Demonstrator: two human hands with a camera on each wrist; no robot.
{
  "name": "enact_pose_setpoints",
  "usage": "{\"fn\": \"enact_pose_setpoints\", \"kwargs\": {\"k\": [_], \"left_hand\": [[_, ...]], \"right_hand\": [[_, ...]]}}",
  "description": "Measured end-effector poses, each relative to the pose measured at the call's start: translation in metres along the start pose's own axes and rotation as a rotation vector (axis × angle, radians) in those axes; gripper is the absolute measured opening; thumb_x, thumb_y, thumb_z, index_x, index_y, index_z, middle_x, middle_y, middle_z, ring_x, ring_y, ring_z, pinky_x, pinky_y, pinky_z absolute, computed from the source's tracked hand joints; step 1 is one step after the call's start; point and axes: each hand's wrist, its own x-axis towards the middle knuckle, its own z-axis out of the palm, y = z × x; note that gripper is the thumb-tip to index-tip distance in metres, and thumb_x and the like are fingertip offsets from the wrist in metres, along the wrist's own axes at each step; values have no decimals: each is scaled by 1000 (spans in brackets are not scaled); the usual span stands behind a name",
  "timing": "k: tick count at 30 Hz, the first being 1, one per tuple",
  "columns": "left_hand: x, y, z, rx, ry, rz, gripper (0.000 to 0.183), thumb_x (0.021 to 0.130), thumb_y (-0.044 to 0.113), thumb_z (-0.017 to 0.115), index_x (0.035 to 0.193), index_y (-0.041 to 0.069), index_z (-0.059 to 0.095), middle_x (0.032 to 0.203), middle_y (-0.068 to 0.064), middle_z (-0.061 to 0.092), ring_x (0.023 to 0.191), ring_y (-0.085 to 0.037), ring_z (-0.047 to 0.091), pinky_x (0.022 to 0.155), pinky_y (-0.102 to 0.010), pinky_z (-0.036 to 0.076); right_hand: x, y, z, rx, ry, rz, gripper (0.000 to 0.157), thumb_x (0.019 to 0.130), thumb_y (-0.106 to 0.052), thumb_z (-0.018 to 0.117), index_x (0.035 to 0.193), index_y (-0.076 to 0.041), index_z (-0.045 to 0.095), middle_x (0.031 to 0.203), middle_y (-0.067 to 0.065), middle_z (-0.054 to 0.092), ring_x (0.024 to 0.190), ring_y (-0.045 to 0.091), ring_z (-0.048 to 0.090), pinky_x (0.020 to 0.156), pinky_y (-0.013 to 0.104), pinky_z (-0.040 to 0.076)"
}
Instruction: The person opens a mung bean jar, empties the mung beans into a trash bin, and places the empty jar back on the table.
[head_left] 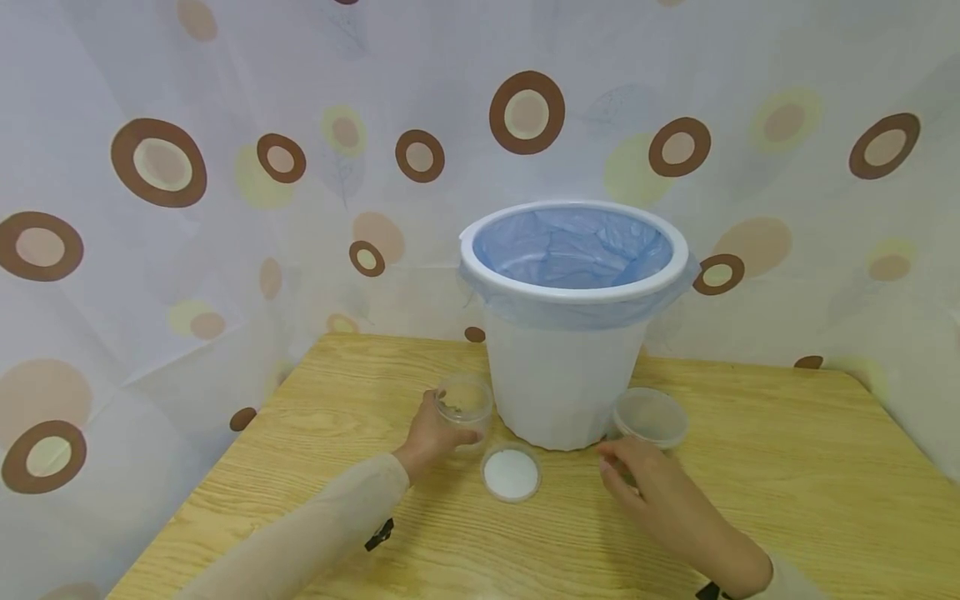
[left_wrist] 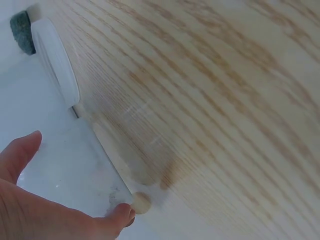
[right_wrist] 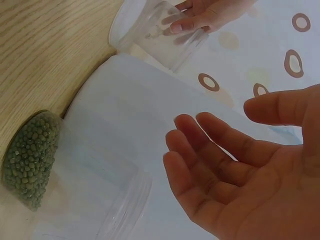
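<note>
My left hand [head_left: 432, 435] grips a clear plastic jar [head_left: 477, 410] beside the bin, thumb on the near side and fingers round the far side. Fingers show through the jar's see-through wall in the right wrist view. A white round lid [head_left: 512, 472] lies on the table between my hands. To the right, my right hand [head_left: 663, 492] holds nothing, its fingers relaxed and slightly bent, thumb apart. It is nearest to a second clear jar [head_left: 651, 417], with green beans [right_wrist: 31, 160] at its bottom, standing uncovered against the bin's right side.
A large white bin [head_left: 562, 375] with a blue plastic liner [head_left: 577, 242] folded over its rim stands behind both jars. The wood-grain table [head_left: 750, 467] meets a patterned sheet [head_left: 420, 67] at the back.
</note>
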Motion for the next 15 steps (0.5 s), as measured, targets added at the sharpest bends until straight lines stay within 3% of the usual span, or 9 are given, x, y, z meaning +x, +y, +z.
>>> {"fn": "enact_pose_setpoints", "kwargs": {"k": [6, 15], "left_hand": [[0, -2, 1, -7, -2, -14, 98, 69, 6, 84, 144, -5, 22, 141, -30, 38, 128, -46, 40, 106, -52, 33], [2, -7, 2, 1, -6, -48, 98, 70, 8, 85, 144, -4, 23, 144, -29, 35, 130, -47, 37, 107, -52, 32]], "right_hand": [[-1, 1, 0, 6, -58, 21, 27, 100, -19, 52, 115, 1, 61, 108, 5, 62, 99, 22, 61, 82, 36, 53], [-3, 4, 3, -27, -71, 21, 29, 99, -20, 54, 117, 1, 61, 107, 4, 63, 100, 25, 61, 82, 38, 53]]}}
